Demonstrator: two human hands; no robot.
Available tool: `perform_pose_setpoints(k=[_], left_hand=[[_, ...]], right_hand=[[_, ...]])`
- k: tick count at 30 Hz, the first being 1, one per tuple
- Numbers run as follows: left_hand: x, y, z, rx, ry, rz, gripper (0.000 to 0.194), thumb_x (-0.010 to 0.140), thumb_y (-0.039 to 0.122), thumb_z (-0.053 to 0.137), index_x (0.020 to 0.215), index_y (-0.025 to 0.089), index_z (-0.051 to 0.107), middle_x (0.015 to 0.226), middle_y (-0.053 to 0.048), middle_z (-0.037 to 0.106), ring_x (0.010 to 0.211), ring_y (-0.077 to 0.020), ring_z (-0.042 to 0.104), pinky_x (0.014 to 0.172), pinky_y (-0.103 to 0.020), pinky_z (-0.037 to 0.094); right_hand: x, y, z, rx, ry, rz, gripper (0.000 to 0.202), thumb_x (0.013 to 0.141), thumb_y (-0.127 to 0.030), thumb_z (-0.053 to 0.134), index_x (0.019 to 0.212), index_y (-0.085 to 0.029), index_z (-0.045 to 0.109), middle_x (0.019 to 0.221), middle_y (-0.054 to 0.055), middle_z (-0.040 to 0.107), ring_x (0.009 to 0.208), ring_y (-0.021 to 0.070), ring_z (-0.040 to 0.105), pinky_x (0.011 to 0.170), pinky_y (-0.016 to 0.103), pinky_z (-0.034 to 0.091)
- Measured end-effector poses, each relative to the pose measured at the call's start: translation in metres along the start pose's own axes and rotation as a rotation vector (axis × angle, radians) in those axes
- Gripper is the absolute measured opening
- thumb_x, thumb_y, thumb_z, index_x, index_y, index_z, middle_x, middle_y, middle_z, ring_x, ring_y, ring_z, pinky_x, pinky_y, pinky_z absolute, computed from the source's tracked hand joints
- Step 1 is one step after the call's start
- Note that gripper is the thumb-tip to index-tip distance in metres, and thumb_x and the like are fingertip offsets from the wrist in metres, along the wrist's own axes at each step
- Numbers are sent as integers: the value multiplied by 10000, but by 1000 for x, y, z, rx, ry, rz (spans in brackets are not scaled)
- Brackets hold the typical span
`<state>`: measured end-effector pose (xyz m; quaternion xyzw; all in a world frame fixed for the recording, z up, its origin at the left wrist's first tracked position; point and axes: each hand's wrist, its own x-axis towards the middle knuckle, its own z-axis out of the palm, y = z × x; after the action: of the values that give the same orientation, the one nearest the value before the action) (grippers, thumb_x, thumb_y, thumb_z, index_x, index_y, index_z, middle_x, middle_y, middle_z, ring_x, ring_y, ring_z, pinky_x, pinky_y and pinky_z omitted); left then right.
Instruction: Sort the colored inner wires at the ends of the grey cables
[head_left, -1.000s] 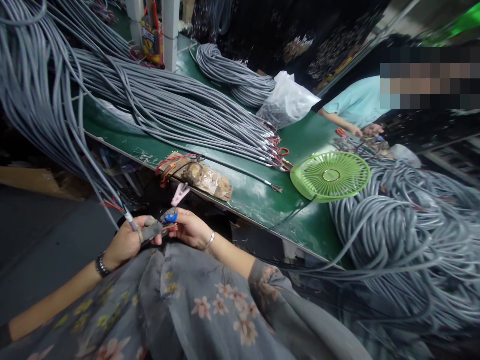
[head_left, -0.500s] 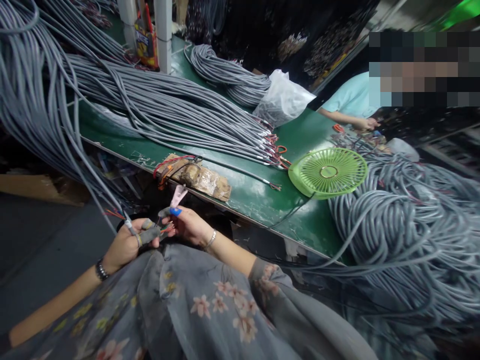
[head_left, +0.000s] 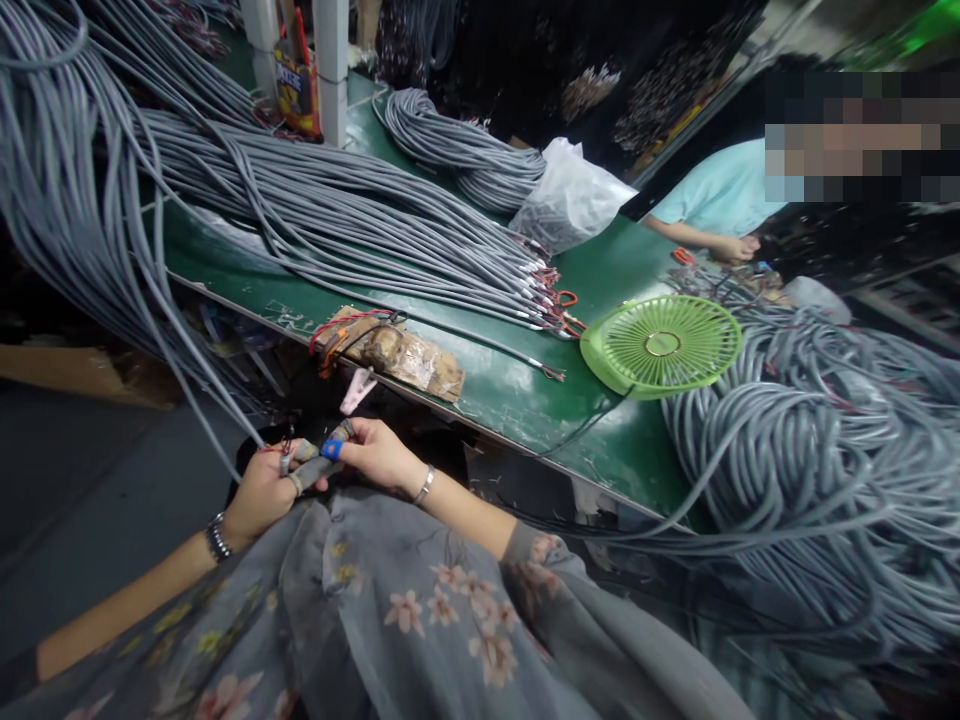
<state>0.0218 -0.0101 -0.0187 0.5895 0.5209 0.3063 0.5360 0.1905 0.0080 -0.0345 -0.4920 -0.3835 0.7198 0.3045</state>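
The left hand (head_left: pixel 262 492) and right hand (head_left: pixel 379 458) meet above the lap, the left closed around a grey cable (head_left: pixel 244 415), seemingly steadying its end; whether the right grips anything is unclear. Beyond, a glossy green desk (head_left: pixel 630 450) carries smooth cable bundles (head_left: pixel 360 215), probably laid parallel to align ends, and a round, slatted plastic fan (head_left: pixel 661 345).

The green worktop (head_left: pixel 514 398) bears long gray cables (head_left: pixel 360 215), a coiled bundle (head_left: pixel 457 150), a translucent plastic bag (head_left: pixel 574 190), a tape-wrapped piece (head_left: pixel 409 357) along the near edge, a green fan (head_left: pixel 661 344) and a tangled cable heap (head_left: pixel 787 430).
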Motion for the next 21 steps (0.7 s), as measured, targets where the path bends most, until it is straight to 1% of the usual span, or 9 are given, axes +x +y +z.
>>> perform_pose_setpoints(k=[4, 7, 10, 12, 13, 14, 16, 19, 21], left_hand=[[1, 1, 1, -74, 11, -44, 317, 679, 479, 738, 520, 211, 683, 517, -29, 675, 528, -173, 577, 544, -271, 452], [0, 1, 0, -139, 26, -56, 342, 701, 493, 745, 519, 210, 680, 520, -29, 670, 529, -171, 571, 551, -275, 456], [-1, -3, 0, -211, 42, -65, 331, 715, 472, 754, 525, 208, 692, 539, -29, 676, 534, -160, 560, 553, -270, 444], [-3, -4, -1, -261, 34, -100, 322, 696, 467, 781, 529, 205, 697, 538, -24, 673, 523, -150, 549, 539, -261, 427], [-3, -4, -1, -280, 28, -121, 323, 679, 471, 799, 528, 204, 697, 534, -22, 671, 518, -146, 545, 533, -257, 420], [-3, -4, -2, -296, 25, -136, 328, 662, 476, 814, 526, 202, 697, 529, -20, 668, 514, -144, 542, 529, -255, 415], [-2, 0, -2, -333, 25, -144, 346, 634, 490, 834, 512, 200, 692, 516, -20, 661, 509, -140, 533, 526, -253, 408], [2, 10, 0, -392, 20, -141, 371, 604, 504, 848, 486, 195, 680, 490, -19, 645, 507, -136, 525, 535, -252, 404], [6, 17, 1, -423, 4, -149, 385, 581, 515, 857, 479, 193, 672, 466, -17, 629, 495, -137, 515, 532, -256, 398]], right_hand=[[0, 3, 4, 81, 17, -9, 449, 540, -444, 915, 687, -182, 580, 563, -76, 572, 504, 77, 504, 541, 230, 432], [3, 7, 5, 172, 40, -46, 447, 513, -442, 910, 681, -185, 585, 564, -68, 591, 492, 75, 492, 530, 227, 431], [5, 10, -2, 309, 140, -114, 370, 575, -401, 865, 654, -195, 569, 528, -77, 549, 483, 71, 455, 512, 215, 412], [6, 10, -9, 404, 218, -153, 324, 627, -352, 828, 632, -202, 542, 499, -89, 485, 480, 70, 418, 510, 212, 413], [7, 9, -13, 440, 235, -160, 305, 651, -337, 816, 636, -201, 543, 506, -86, 479, 486, 72, 413, 514, 212, 419], [7, 8, -16, 467, 233, -156, 287, 677, -340, 806, 653, -197, 559, 529, -76, 496, 498, 75, 421, 522, 215, 430], [8, 4, -21, 496, 183, -119, 282, 744, -404, 782, 714, -181, 613, 608, -40, 567, 535, 84, 465, 546, 223, 454], [12, -6, -22, 471, 77, -57, 407, 816, -558, 715, 759, -159, 658, 692, 5, 629, 579, 93, 515, 570, 226, 467], [17, -12, -20, 422, 18, -64, 478, 812, -629, 696, 767, -154, 670, 717, 17, 647, 591, 95, 526, 575, 226, 461]])
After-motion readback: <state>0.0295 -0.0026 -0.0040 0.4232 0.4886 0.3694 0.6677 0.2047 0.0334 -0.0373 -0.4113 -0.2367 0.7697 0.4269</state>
